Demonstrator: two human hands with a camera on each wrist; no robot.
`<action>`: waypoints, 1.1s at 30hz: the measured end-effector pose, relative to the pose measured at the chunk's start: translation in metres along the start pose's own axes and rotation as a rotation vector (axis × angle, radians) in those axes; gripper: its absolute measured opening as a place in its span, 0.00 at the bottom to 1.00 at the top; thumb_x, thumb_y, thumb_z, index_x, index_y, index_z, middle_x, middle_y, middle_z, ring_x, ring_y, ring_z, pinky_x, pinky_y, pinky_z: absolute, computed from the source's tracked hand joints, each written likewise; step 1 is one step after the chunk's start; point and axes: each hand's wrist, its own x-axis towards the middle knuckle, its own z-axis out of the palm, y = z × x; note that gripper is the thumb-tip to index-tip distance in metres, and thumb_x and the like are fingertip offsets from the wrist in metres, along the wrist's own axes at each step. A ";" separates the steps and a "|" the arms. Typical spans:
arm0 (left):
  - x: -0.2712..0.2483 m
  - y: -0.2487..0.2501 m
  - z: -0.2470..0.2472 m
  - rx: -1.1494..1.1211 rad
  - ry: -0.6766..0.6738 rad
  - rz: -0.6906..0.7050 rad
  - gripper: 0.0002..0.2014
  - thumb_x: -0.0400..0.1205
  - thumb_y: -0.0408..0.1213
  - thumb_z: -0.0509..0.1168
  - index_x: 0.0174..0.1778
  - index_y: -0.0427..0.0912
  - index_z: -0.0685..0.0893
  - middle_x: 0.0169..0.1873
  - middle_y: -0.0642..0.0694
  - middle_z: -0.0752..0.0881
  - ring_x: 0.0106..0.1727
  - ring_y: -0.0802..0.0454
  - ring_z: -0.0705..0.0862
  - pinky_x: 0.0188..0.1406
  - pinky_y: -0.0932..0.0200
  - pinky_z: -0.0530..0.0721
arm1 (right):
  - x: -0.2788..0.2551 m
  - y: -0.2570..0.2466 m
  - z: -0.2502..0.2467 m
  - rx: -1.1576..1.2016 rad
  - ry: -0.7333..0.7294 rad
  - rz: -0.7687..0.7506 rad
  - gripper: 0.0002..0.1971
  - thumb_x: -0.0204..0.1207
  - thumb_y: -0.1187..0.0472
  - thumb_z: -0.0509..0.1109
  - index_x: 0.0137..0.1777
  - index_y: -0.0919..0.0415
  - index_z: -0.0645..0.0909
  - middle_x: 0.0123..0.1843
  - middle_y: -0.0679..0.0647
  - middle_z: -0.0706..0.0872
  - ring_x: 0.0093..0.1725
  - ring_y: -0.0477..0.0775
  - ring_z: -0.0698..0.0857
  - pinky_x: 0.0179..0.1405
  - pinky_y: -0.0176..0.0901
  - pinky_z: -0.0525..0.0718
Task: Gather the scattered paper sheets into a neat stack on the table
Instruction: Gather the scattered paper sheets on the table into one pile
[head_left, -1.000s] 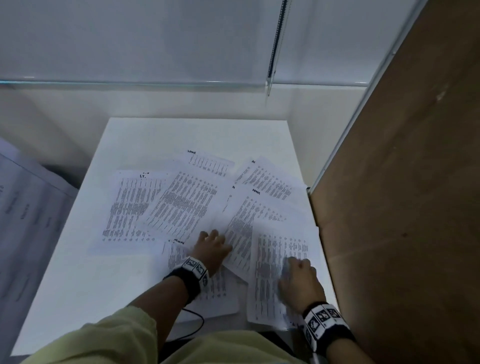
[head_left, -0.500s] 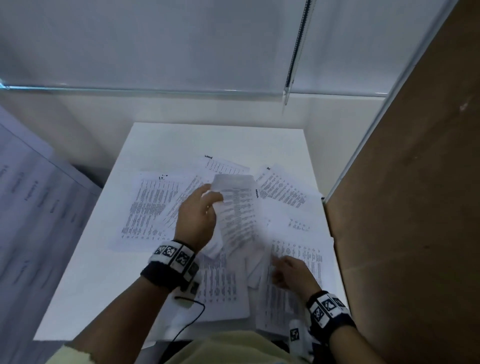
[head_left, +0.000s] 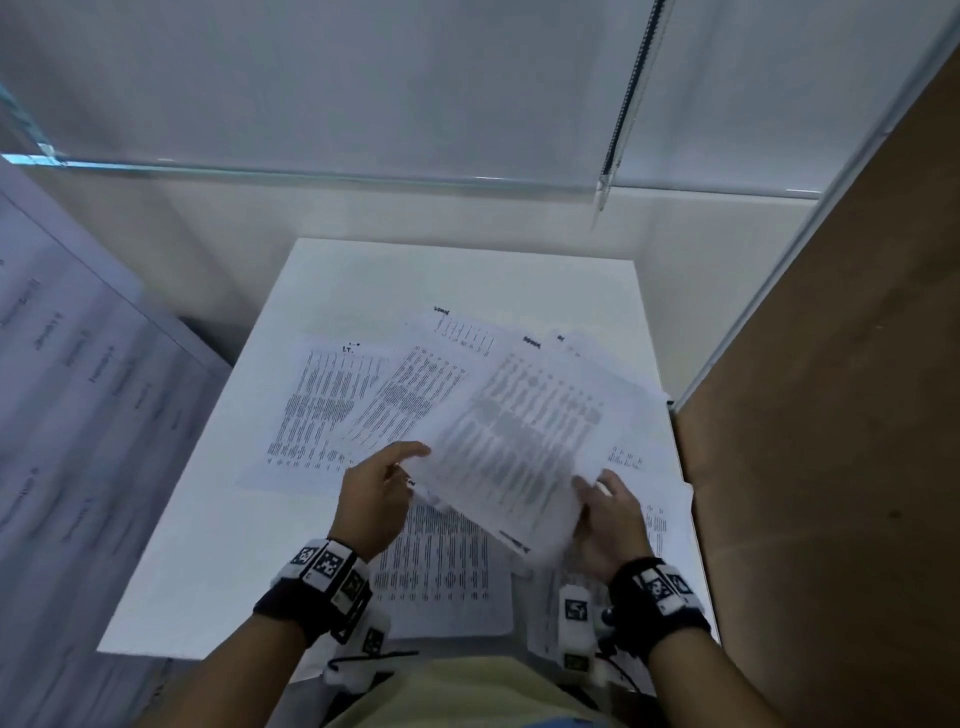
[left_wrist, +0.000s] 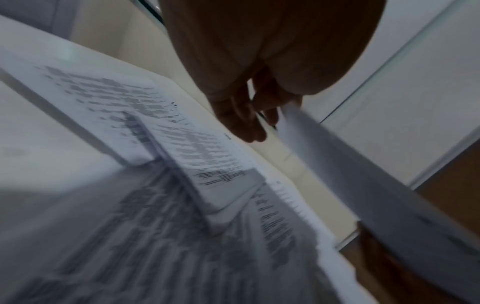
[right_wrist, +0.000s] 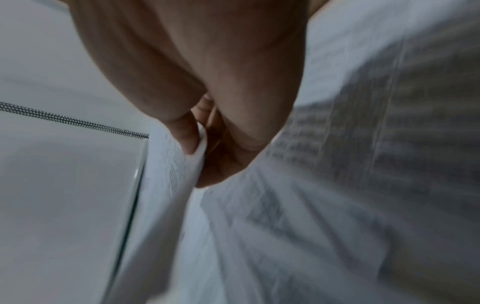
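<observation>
Several printed paper sheets lie fanned and overlapping on the white table (head_left: 208, 545): one at the left (head_left: 322, 410), one beside it (head_left: 410, 400), one near the front edge (head_left: 436, 571), and more at the right (head_left: 654, 509). One sheet (head_left: 519, 441) is lifted above them, tilted. My left hand (head_left: 415, 465) pinches its left edge, thumb on top. My right hand (head_left: 592, 499) pinches its lower right edge. The right wrist view shows thumb and fingers of my right hand (right_wrist: 200, 144) closed on the sheet's edge (right_wrist: 166, 185). In the left wrist view, blurred, the sheet (left_wrist: 337, 164) meets the fingertips of my left hand (left_wrist: 259, 119).
A brown panel (head_left: 831, 467) stands close along the table's right side. A glass pane with a beaded cord (head_left: 631, 78) rises behind the table. A large printed board (head_left: 78, 415) leans at the left. A black cable (head_left: 374, 662) lies at the front edge.
Both hands lay on sheets on the table a second ago. My left hand lifted one sheet; my right hand has now left the table and taken its other edge.
</observation>
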 end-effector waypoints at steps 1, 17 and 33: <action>0.001 -0.009 0.000 0.047 -0.012 -0.021 0.23 0.78 0.17 0.60 0.55 0.47 0.89 0.43 0.49 0.91 0.39 0.50 0.90 0.43 0.50 0.91 | 0.001 -0.001 -0.014 -0.085 0.064 -0.014 0.07 0.83 0.69 0.67 0.44 0.60 0.76 0.39 0.61 0.79 0.35 0.55 0.79 0.36 0.47 0.78; 0.094 -0.175 0.058 -0.036 0.069 -0.803 0.41 0.58 0.58 0.70 0.63 0.53 0.58 0.51 0.25 0.86 0.39 0.26 0.90 0.38 0.28 0.89 | -0.039 0.022 -0.089 -1.255 0.566 -0.058 0.28 0.79 0.57 0.69 0.77 0.65 0.68 0.73 0.73 0.74 0.71 0.75 0.75 0.68 0.64 0.79; 0.050 -0.070 0.052 -0.160 -0.106 -0.449 0.15 0.64 0.34 0.73 0.38 0.61 0.92 0.45 0.37 0.92 0.38 0.37 0.91 0.47 0.34 0.91 | -0.034 0.018 -0.032 -0.878 0.096 -0.087 0.16 0.77 0.48 0.76 0.59 0.55 0.82 0.56 0.60 0.88 0.48 0.55 0.88 0.43 0.40 0.83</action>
